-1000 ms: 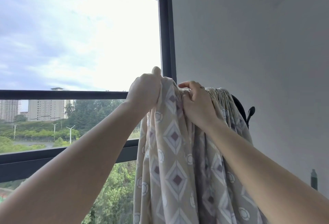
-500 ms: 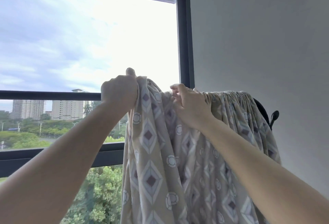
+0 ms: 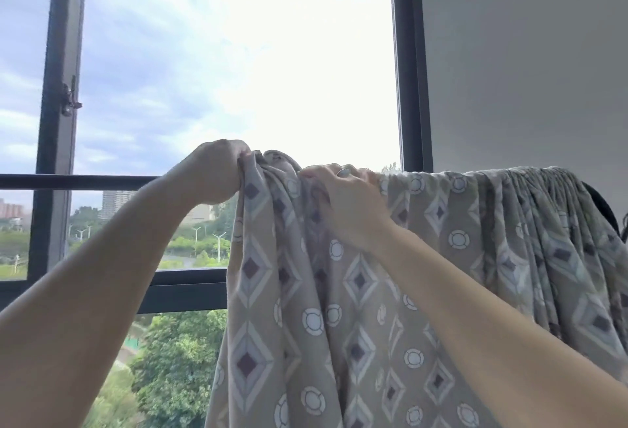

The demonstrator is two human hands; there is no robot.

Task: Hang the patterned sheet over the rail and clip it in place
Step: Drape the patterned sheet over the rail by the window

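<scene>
Beige patterned sheet (image 3: 356,291) printed with white-edged purple diamonds and white rings. Dark grey window frame (image 3: 409,88). Pale grey wall (image 3: 526,71). Blue-white cloudy sky, green trees (image 3: 176,366) outside.

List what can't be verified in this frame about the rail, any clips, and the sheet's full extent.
- Rail: head view, wholly covered by the patterned sheet.
- Clips: none visible; any under the left hand or right hand are hidden.
- Sheet's lower hem: cut off by the bottom edge.
- Dark object behind the sheet's right end: mostly hidden, unidentifiable.
</scene>
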